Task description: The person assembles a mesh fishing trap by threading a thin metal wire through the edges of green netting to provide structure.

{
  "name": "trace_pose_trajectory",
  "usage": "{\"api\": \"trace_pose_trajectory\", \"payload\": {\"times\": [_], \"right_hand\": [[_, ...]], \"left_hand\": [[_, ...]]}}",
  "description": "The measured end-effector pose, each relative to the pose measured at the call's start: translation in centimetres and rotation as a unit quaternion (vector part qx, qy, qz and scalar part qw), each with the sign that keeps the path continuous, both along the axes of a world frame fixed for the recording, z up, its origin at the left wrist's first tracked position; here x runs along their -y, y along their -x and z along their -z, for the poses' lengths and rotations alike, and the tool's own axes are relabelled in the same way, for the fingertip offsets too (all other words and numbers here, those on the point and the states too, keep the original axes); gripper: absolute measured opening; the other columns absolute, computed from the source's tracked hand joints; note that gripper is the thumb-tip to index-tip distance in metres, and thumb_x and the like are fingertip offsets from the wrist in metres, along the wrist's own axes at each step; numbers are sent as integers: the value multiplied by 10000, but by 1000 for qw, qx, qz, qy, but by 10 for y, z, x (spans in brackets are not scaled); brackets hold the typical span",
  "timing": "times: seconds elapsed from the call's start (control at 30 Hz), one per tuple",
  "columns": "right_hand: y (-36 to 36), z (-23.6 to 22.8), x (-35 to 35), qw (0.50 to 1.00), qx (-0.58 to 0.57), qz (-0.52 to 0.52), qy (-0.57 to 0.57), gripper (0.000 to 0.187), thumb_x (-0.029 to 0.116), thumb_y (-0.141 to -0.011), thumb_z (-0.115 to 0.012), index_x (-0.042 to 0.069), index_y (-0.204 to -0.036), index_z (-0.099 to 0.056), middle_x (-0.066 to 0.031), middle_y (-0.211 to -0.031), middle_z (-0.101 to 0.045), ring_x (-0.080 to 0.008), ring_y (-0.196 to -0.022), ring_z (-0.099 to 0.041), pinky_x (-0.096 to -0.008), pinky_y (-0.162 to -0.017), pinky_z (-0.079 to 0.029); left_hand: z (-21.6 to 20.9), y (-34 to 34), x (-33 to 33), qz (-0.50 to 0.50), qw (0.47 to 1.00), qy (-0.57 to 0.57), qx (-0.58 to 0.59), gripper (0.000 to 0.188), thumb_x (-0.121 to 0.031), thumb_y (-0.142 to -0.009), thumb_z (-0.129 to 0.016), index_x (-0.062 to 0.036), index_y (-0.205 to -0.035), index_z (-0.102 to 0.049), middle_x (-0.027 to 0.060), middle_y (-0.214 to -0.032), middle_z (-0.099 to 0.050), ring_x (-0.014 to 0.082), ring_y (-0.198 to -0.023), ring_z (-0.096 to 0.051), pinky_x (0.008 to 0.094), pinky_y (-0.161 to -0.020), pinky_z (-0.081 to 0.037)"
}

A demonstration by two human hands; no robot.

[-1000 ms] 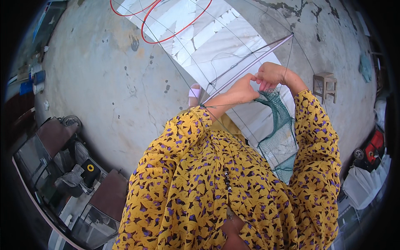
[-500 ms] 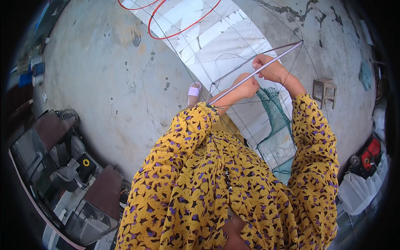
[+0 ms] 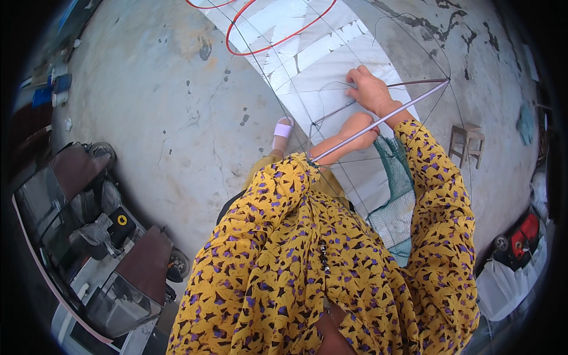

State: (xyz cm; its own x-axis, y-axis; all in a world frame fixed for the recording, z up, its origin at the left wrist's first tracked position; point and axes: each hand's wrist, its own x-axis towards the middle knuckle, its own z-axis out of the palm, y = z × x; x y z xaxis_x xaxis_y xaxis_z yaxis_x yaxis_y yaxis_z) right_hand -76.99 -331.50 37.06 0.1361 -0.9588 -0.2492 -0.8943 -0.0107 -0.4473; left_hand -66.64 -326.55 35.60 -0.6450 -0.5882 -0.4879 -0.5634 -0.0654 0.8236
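Note:
A lilac rod [image 3: 408, 106] slants across my forearms and joins a thinner dark rod [image 3: 417, 81] at the upper right corner, forming a frame strung with dark cords. Inside that frame my left hand [image 3: 358, 127] is closed, its fingertips pinching the top of a green mesh net [image 3: 395, 157]. The net hangs down beside my right sleeve. Farther off, my right hand [image 3: 371, 92] is raised over the dark rod, thumb and fingers apart. A thin dark thread [image 3: 331, 84] curves close to its fingertips; whether it touches them I cannot tell.
A white sheet [image 3: 331, 53] lies on the concrete floor, with a red hoop [image 3: 269, 47] strung on cords above it. A small wooden stool [image 3: 466, 144] stands to the right. A parked vehicle [image 3: 106, 236] is at lower left. My foot wears a lilac slipper [image 3: 283, 131].
My right hand has moved up and left from beside the lilac rod, and its fingers have parted. My left hand stays at the net. The rod frame sits slightly lower and farther right in view.

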Motion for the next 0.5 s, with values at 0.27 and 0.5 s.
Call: {"api": "trace_pose_trajectory", "payload": {"times": [0.27, 0.5], "right_hand": [[5, 40, -8, 998, -39, -20, 45, 171, 177, -718, -634, 88, -831, -543, -91, -873, -538, -282, -888, -538, -376, -725, -451], [3, 46, -6, 1000, -14, 11, 23, 134, 153, -725, -621, 64, -790, -544, -98, -829, -562, -279, -845, -546, -371, -712, -446]], "left_hand": [[12, -4, -2, 26, 1000, -6, 2, 125, -79, -707, -578, -4, -802, -612, 95, -747, -627, 176, -694, -594, 294, -644, -470], [9, -8, 2, 55, 998, 2, -16, 121, -76, -710, -578, -9, -802, -616, 106, -754, -632, 196, -671, -598, 304, -627, -473]]}}
